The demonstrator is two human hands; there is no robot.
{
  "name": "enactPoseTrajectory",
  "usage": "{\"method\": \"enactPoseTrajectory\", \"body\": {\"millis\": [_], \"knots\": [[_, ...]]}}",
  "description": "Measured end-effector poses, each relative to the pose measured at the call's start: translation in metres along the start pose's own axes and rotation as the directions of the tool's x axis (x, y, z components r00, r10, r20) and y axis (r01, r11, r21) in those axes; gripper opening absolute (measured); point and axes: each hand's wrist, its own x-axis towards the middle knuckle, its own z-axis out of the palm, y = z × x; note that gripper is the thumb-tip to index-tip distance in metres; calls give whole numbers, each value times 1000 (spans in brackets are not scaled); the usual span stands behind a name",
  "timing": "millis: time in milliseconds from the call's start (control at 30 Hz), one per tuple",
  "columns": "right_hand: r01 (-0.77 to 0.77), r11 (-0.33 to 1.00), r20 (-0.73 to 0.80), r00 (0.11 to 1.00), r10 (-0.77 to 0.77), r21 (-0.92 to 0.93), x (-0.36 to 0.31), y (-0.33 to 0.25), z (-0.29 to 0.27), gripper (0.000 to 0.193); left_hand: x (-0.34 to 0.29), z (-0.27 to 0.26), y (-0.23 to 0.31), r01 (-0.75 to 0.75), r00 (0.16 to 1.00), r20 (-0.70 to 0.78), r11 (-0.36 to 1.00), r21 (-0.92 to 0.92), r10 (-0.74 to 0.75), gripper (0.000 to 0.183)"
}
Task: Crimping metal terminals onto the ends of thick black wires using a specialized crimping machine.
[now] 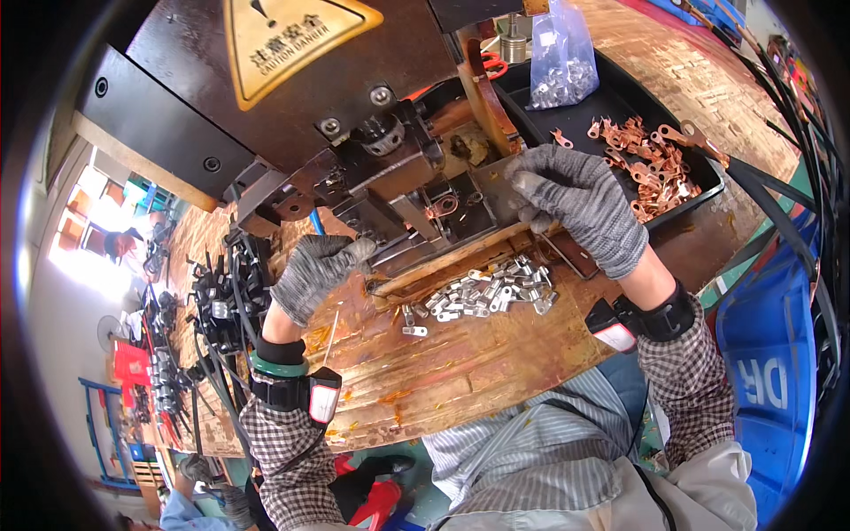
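Black tray (624,96), upper right: copper lugs (653,170), clear bag (562,49) of silver parts (567,84). One copper piece (443,206) sits in press (416,57), frame centre. Left hand (317,273) and right hand (580,202) flank it, fingers curled; can't tell if clamped.

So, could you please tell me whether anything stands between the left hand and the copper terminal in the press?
Yes: a dark metal block of the press stands between the left hand and the copper terminal, just left of the terminal in this view.
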Motion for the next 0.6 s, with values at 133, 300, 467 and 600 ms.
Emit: {"method": "enactPoseTrajectory", "body": {"millis": [133,300,467,600], "knots": [[-10,1000,24,1000,9,10,-7,0,-4,17,-2,0,0,5,1000,3,997,-74,-5,24],[-58,997,126,990,65,-54,-25,6,-13,24,-16,2,22,56,997,45,989,140,-63,23],[-140,979,251,952,174,-148,-40,14,14,30,-30,21,27,-73,992,118,978,193,50,27],[-133,980,258,951,168,-150,-50,16,21,25,-39,28,31,-150,985,128,933,328,113,26]]}}
